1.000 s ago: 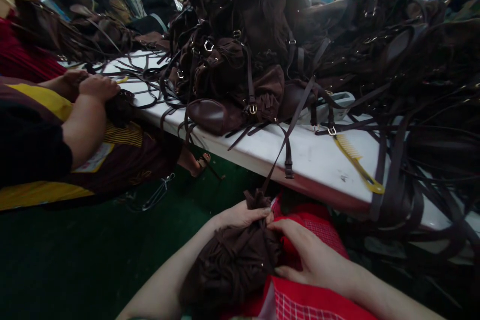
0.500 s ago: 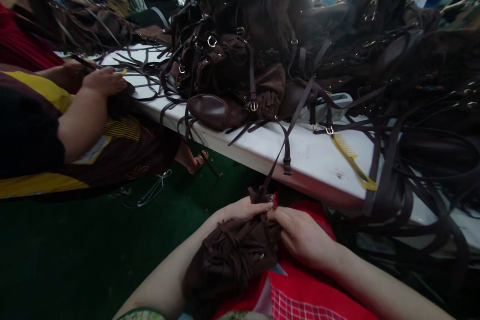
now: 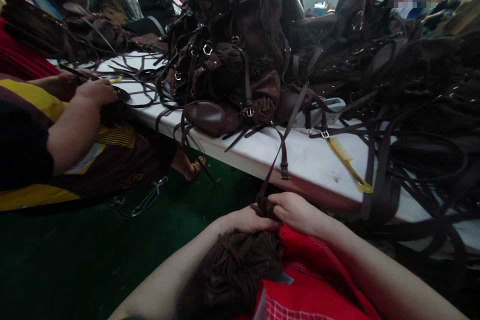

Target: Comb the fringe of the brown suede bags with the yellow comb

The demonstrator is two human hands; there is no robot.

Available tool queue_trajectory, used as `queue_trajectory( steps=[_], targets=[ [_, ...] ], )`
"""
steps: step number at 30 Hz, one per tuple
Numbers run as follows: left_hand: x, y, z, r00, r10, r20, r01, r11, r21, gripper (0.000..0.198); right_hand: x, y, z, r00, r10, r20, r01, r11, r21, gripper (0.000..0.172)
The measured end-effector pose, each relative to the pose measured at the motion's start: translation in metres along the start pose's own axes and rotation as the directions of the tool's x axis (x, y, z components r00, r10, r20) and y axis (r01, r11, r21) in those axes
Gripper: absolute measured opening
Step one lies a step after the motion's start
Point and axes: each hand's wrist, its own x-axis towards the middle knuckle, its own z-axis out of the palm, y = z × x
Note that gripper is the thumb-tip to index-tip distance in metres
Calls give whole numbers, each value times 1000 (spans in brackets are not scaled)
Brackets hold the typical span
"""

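A dark brown fringed bag [image 3: 232,270] rests in my lap against a red checked apron [image 3: 300,295]. My left hand [image 3: 249,220] is closed on the upper part of this bag, thumb pointing right. Close beside it, my right hand [image 3: 288,207] is closed with its fingertips on the brown material at the bag's top. A brown leather strap [image 3: 275,160] runs from between my hands up to the table. What exactly lies under the fingers is hidden.
Brown bags [image 3: 225,75] with buckles and straps are heaped on the white table [image 3: 240,152]. A yellow comb [image 3: 348,165] lies near its edge, by a grey plastic container [image 3: 322,110]. At left, a co-worker's hand [image 3: 95,92] handles a brown piece.
My right hand has moved up beside the strap, and the small red thing seen between my hands no longer shows. The red apron has bunched higher. The view has shifted slightly.
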Motion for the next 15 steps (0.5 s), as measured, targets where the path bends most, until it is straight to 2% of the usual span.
queue_trajectory(
  steps=[2, 3, 4, 7, 9, 11, 13, 15],
  targets=[
    [-3, -2, -3, 996, -18, -82, 16, 1000, -26, 45, -5, 0, -3, 984, 18, -178, -13, 999, 32, 13],
    [-5, -3, -5, 995, -15, -101, 11, 999, -36, 42, -11, 0, -4, 970, 29, -242, -14, 998, 61, 11],
    [-8, -3, -7, 993, -13, -117, 8, 999, -47, 39, -19, -1, -5, 966, 32, -258, -5, 995, 102, 10],
    [-13, -2, -13, 985, -38, -168, 22, 995, -94, 39, -43, -3, 4, 993, -31, -113, 57, 969, 242, 12],
    [-12, -1, -14, 984, -41, -175, 22, 994, -111, 40, -54, -4, 18, 996, -84, -42, 92, 961, 262, 23],
    [-9, -2, -13, 987, -43, -157, 26, 994, -105, 41, -58, -4, 33, 995, -87, -46, 95, 972, 213, 26],
    [-5, -3, -11, 984, -58, -169, 41, 994, -101, 41, -57, -2, 43, 996, -65, -63, 74, 984, 161, 19],
    [-4, -3, -10, 979, -62, -194, 44, 994, -96, 41, -54, 0, 44, 996, -72, -46, 78, 985, 152, 13]
  ],
)
